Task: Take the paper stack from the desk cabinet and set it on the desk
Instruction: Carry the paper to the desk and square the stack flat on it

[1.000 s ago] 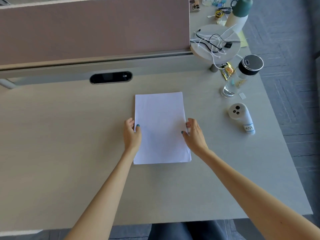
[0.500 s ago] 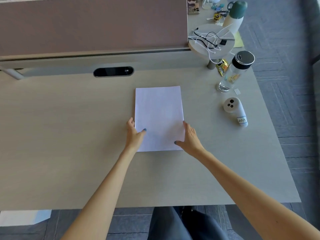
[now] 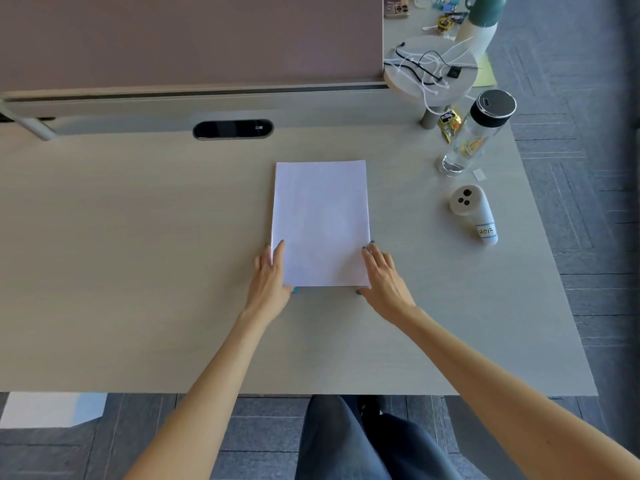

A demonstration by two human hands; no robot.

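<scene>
White paper stack (image 3: 320, 221), pale wood-grain desk (image 3: 138, 237), teal-lidded bottle (image 3: 481, 22).

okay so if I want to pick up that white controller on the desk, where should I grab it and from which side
Probably by the slim handle of the controller, the end with the label. It lies flat on the desk, round head toward the bottle, handle pointing at the near edge. Come from above with the right hand, which is nearer, fingers across the handle's width; the desk around it is bare.
</scene>
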